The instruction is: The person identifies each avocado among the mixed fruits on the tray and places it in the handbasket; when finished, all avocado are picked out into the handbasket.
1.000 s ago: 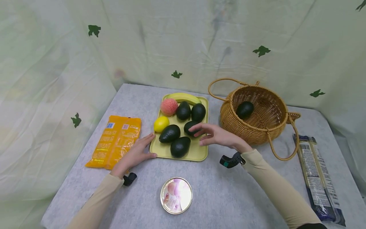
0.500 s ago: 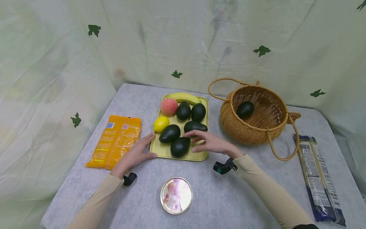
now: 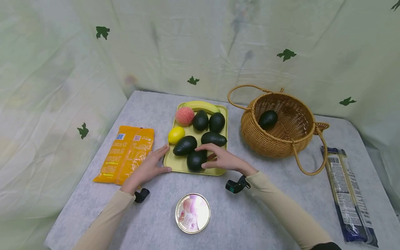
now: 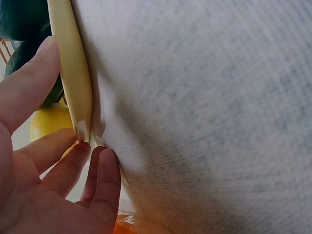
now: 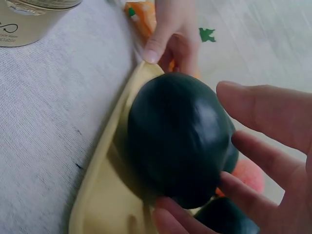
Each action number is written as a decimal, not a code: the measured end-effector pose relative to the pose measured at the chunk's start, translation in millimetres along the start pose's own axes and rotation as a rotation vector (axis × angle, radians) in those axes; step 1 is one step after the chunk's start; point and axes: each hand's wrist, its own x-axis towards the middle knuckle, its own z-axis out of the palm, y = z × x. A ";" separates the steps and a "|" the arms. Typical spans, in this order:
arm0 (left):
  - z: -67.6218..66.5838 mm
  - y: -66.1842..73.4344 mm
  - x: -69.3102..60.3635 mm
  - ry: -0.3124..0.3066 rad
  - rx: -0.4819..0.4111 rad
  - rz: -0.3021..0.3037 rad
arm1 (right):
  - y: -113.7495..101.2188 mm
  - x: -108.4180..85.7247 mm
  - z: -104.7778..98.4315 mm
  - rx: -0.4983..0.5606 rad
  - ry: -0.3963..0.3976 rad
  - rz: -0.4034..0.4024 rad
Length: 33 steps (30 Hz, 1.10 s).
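Note:
My left hand [image 3: 149,167] rests against the front left corner of a yellow tray [image 3: 175,167], its thumb at the front rim and its extended fingers touching the left side. In the left wrist view the fingertips meet the tray's edge [image 4: 80,92]. My right hand [image 3: 223,158] has its thumb and fingers around the dark green avocado [image 3: 195,161] nearest the front, which sits on the tray. In the right wrist view this avocado [image 5: 178,139] lies between the spread fingers. Another avocado [image 3: 185,146] is just behind it, and one [image 3: 214,139] lies behind the right hand.
The tray also bears two avocados, a lemon [image 3: 176,135], a pink round fruit [image 3: 184,116] and a banana [image 3: 201,106]. A wicker basket [image 3: 265,144] with one avocado [image 3: 268,119] stands right. An orange packet [image 3: 125,154], a round tin [image 3: 192,213] and a long packet [image 3: 350,198] lie around.
My right hand has moved left and toward me, from the right-hand avocado to the front one, and its fingers have come around it. The left hand has stayed at the tray corner.

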 end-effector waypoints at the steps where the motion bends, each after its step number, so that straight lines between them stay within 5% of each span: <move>1: 0.0 0.2 0.0 0.001 0.000 -0.001 | 0.1 1.2 1.6 -0.016 0.009 -0.001; 14: 0.8 -0.4 0.4 -0.001 0.002 -0.007 | 1.2 7.7 21.8 -0.235 0.151 0.052; 25: 0.8 0.6 -0.1 -0.001 0.003 0.000 | -0.6 -4.8 6.8 0.004 0.140 0.009; 33: -1.0 2.2 -0.2 -0.024 0.017 -0.006 | -11.0 -18.0 -14.4 0.035 0.124 0.006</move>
